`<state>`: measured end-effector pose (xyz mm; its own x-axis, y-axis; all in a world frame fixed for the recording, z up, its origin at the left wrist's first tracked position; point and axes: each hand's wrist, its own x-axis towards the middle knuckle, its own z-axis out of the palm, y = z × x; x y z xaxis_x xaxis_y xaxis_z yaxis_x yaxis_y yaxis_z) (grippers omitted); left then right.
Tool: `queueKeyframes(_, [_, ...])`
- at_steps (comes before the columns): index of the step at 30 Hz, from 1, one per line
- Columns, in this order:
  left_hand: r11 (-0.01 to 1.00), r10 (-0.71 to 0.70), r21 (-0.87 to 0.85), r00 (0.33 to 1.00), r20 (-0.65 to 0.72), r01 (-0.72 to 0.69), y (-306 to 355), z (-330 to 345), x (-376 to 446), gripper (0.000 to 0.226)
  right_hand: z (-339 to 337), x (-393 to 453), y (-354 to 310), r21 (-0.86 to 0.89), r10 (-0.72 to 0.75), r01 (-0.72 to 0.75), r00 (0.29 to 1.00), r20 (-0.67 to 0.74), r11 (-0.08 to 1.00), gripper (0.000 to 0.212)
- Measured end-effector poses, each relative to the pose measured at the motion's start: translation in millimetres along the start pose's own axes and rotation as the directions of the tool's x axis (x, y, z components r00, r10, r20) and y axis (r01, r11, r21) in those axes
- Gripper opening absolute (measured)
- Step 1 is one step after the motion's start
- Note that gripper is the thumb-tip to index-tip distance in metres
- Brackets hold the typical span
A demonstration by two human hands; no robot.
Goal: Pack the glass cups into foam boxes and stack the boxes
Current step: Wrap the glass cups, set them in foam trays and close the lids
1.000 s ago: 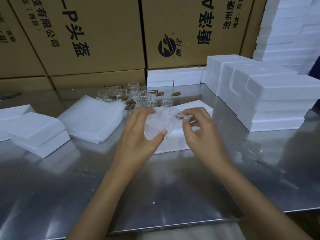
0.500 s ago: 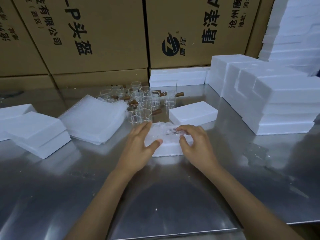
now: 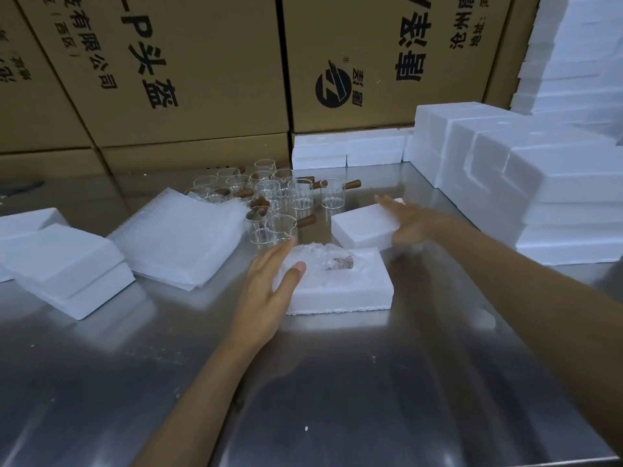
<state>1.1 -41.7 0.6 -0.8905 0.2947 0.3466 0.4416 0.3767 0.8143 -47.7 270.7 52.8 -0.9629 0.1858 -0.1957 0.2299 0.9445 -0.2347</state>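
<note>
An open white foam box half [image 3: 340, 291] lies on the steel table with a bubble-wrapped glass cup [image 3: 333, 262] in its cavity. My left hand [image 3: 269, 284] rests flat against the box's left edge, thumb on the foam. My right hand [image 3: 409, 219] lies with straight fingers on a second foam piece [image 3: 360, 227] just behind the box. Several glass cups with brown wooden handles [image 3: 276, 203] stand behind both.
A pile of bubble-wrap sheets [image 3: 182, 241] lies left of the cups. Foam boxes [image 3: 64, 264] sit at the far left; tall foam stacks [image 3: 539, 190] fill the right. Cardboard cartons [image 3: 202, 79] wall off the back.
The wrapped cup went down into the foam box. My right hand left it and moved back and right onto the second foam piece. My left hand flattened against the box's left side.
</note>
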Motion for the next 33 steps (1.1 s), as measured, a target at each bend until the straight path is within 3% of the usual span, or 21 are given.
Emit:
queueKeyframes(6, [0.999,-0.021,-0.026,1.000,-0.013,0.021,-3.5,-6.0,4.8,0.036,-7.3,13.4,-15.2,-0.300,0.048,-0.060,0.998,-0.049,0.952,0.112])
queueKeyframes(10, [0.996,-0.085,-0.033,0.996,0.031,0.086,-1.4,-5.8,3.2,0.042,-11.1,11.3,-12.5,-0.287,0.032,-0.042,0.999,-0.040,0.957,0.105])
queueKeyframes(14, [0.988,-0.130,-0.070,0.990,0.053,0.134,0.4,-5.2,1.7,0.041,-12.3,3.7,-10.8,-0.106,0.034,-0.027,0.997,0.064,0.994,0.108])
queueKeyframes(19, [0.969,-0.169,-0.166,0.982,0.086,0.182,-0.5,-6.8,2.3,0.041,-20.0,-11.1,-7.9,-0.145,0.125,-0.130,0.991,-0.043,0.981,0.115])
queueKeyframes(23, [0.891,-0.252,-0.372,0.965,0.072,0.260,-0.3,-9.6,7.3,0.063,-35.3,-41.6,-22.5,0.095,-0.018,0.044,0.964,-0.265,0.995,0.109])
queueKeyframes(26, [0.851,-0.282,-0.453,0.959,0.032,0.266,-1.3,-10.2,11.2,0.045,-39.2,-78.5,-54.4,0.143,-0.197,0.257,0.921,-0.337,0.956,0.106])
queueKeyframes(30, [0.803,-0.294,-0.537,0.956,0.021,0.259,-0.7,-9.0,12.3,0.048,-21.8,-105.0,-92.0,0.051,-0.375,0.406,0.880,-0.292,0.913,0.099])
queueKeyframes(33, [0.769,-0.287,-0.583,0.957,0.052,0.262,0.9,-9.9,11.8,0.057,-7.7,-98.6,-102.6,-0.016,-0.401,0.406,0.892,-0.208,0.914,0.098])
